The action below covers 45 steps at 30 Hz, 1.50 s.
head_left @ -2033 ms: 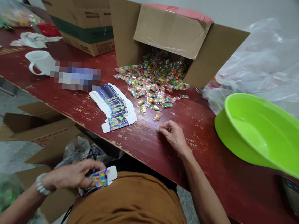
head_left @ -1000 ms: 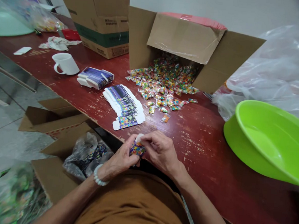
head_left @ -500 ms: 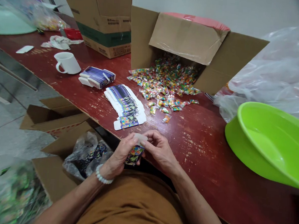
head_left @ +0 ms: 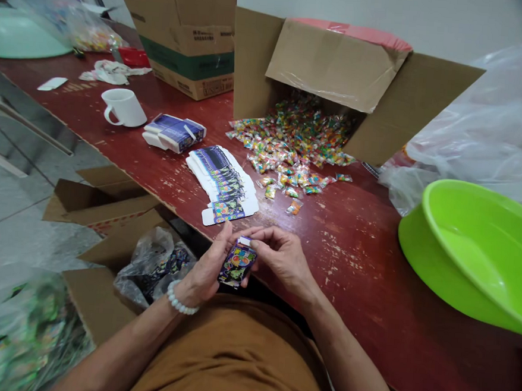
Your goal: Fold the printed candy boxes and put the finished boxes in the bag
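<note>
A small printed carton [head_left: 237,263], dark purple with a colourful front, is held over my lap at the table's edge. My left hand [head_left: 211,262] grips it from the left side and underneath. At its top end, the fingers of my right hand [head_left: 281,256] pinch the white flap. Just beyond my hands lies a fanned row of flat printed cartons [head_left: 226,184] on the red table [head_left: 327,265]. Behind that row, small wrapped candies [head_left: 290,162] spill out of a tipped cardboard box [head_left: 328,63].
A lime-green basin [head_left: 476,252] stands at the right, with clear plastic sheeting behind. To the left are a white mug [head_left: 123,107], a stack of purple cartons [head_left: 175,133] and a tall cardboard box [head_left: 186,47]. Below the edge, an open box [head_left: 101,303] holds a bag of dark packets [head_left: 166,266].
The raised white flap at the carton's top has been folded down, and more of the printed front now shows. My left thumb has lifted off the flap. The view has shifted slightly.
</note>
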Each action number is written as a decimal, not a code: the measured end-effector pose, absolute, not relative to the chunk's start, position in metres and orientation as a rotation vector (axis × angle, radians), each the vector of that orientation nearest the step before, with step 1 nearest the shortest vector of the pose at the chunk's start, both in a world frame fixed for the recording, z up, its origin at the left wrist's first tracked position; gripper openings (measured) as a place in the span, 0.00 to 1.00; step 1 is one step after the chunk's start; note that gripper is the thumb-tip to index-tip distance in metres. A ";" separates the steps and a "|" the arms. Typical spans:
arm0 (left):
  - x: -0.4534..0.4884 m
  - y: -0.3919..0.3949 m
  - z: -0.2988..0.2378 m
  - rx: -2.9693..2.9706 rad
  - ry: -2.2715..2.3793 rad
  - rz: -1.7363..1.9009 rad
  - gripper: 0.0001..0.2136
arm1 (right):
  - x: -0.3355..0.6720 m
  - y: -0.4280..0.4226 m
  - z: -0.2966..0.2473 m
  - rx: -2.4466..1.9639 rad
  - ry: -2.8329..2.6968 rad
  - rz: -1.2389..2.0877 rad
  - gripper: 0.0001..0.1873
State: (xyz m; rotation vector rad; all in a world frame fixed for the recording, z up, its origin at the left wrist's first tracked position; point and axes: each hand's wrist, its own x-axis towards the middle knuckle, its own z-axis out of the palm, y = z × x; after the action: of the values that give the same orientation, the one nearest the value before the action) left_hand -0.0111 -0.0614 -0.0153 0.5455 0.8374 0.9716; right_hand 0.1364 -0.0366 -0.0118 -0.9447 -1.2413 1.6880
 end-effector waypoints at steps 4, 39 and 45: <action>-0.016 -0.061 -0.015 0.511 0.860 0.969 0.31 | 0.140 -0.038 -0.007 -0.891 -1.442 1.486 0.08; -0.082 0.004 -0.033 2.292 2.242 0.180 0.30 | 0.167 -0.030 -0.078 -1.301 -1.514 1.190 0.19; -0.091 0.006 -0.037 2.091 2.256 0.460 0.25 | 0.162 -0.028 -0.074 -1.329 -1.523 1.163 0.18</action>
State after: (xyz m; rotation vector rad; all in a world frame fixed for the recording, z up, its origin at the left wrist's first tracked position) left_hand -0.0910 0.0058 -0.0369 2.0909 2.2564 0.4597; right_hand 0.1616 -0.0276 -0.0743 -1.3294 -1.5226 1.1625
